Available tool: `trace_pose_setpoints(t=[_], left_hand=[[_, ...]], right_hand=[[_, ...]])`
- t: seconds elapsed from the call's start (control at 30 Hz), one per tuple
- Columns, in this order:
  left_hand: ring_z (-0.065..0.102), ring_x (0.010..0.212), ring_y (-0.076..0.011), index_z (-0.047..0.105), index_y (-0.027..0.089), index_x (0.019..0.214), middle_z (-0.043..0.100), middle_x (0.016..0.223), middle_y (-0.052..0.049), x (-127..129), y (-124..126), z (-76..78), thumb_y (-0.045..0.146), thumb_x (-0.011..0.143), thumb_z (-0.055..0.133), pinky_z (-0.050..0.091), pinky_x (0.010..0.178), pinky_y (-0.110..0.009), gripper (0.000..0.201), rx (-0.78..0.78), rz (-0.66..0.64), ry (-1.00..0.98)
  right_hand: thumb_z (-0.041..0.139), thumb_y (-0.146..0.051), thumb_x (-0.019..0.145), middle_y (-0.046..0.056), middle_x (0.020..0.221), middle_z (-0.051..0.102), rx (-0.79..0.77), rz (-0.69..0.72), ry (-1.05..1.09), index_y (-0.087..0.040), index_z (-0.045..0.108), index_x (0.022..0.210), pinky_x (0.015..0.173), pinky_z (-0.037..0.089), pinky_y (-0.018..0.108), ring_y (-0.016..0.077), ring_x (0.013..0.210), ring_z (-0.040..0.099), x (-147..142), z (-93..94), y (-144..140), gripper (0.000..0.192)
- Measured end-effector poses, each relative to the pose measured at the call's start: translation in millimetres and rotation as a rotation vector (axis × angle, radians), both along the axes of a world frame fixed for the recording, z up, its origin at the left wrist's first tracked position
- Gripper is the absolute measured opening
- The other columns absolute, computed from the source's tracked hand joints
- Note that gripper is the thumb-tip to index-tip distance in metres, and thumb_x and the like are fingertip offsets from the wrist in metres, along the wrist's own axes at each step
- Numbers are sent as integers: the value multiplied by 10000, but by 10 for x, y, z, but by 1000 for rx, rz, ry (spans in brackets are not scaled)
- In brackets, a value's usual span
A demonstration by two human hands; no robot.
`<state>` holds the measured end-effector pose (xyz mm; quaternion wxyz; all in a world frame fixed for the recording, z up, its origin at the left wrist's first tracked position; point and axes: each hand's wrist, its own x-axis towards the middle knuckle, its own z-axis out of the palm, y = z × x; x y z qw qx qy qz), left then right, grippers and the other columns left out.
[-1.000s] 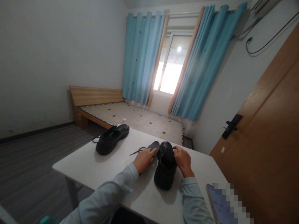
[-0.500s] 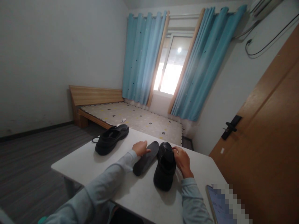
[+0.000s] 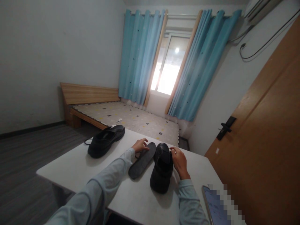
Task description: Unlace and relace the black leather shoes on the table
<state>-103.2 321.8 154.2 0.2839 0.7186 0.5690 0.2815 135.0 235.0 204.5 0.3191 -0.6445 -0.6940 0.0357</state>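
A dark insole [image 3: 142,162] lies flat on the white table [image 3: 138,200], left of a black shoe [image 3: 161,168]. My left hand [image 3: 140,145] is at the insole's upper left edge, fingers apart and thumb reaching over it. A thin dark loop, perhaps a lace, shows under that hand. My right hand [image 3: 179,160] is closed at the right side of the shoe's front part, thumb and fingertips against it; what exactly they pinch is partly hidden. Another black shoe [image 3: 105,142] stands farther left on the table, a cord loop sticking out beside it.
A phone [image 3: 214,204] lies at the table's right edge, partly pixelated. Beyond the table stands a bed [image 3: 131,117] with a bare patterned mattress and a small white object [image 3: 119,120] on it. To the right is a wooden door [image 3: 262,137] with a black handle.
My left hand has loosened from the insole, its fingers more spread, and a dark loop now shows beneath it. My right hand stays at the shoe. The whole view has shifted slightly.
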Motion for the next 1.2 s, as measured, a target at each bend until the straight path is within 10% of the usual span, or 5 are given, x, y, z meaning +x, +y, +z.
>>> trace_pose_setpoints(t=[0.43, 0.77, 1.2], left_hand=[[610, 813, -166, 617, 116, 1000, 659, 910, -60, -106, -35, 93, 300, 747, 558, 467, 684, -260, 319, -153, -3, -317], [568, 688, -85, 570, 178, 1002, 603, 823, -10, -602, -81, 307, 173, 671, 651, 442, 596, -177, 341, -321, 45, -996], [607, 835, -157, 485, 247, 1252, 573, 1132, -84, -500, -386, 525, 173, 657, 705, 505, 639, -242, 638, -399, -546, -840]], right_hand=[[298, -333, 884, 58, 994, 676, -26, 36, 20, -208, 651, 900, 802, 382, 250, 180, 929, 594, -7, -88, 74, 375], [323, -350, 840, 86, 995, 672, -9, 111, 129, -190, 658, 907, 836, 402, 325, 230, 938, 592, 2, -160, 138, 377], [489, -183, 655, 76, 1154, 593, -100, 445, 309, -200, 598, 1077, 955, 382, 414, 243, 1098, 515, 42, -144, 150, 436]])
